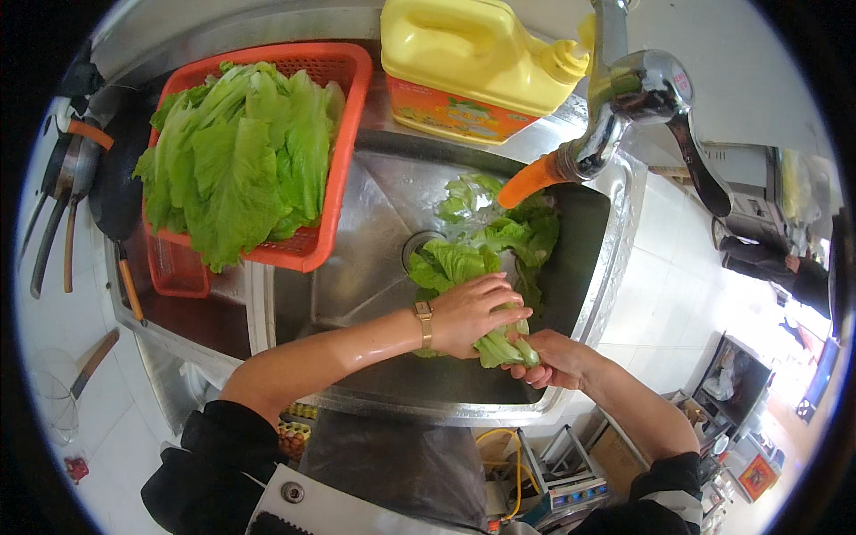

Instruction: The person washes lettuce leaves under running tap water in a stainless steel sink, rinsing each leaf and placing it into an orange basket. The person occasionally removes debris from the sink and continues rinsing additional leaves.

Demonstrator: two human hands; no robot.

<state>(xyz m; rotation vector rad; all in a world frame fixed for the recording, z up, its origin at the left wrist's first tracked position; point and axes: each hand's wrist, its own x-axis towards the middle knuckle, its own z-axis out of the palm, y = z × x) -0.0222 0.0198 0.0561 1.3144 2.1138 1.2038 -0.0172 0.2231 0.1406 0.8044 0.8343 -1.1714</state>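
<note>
A head of green lettuce (486,259) lies in the steel sink (374,259), under the orange spout tip (528,181) of the chrome tap (637,94). My left hand (477,312), with a watch on its wrist, lies over the leaves and grips them near the stalk. At the stalk end, my right hand (555,357) holds the lettuce from below. Both forearms are wet.
A red plastic basket (343,134) full of lettuce leaves (241,152) rests on the sink's left rim. A yellow jug (473,62) stands behind the sink. Ladles and a dark pan (111,187) hang at the left. A white tiled floor lies at the right.
</note>
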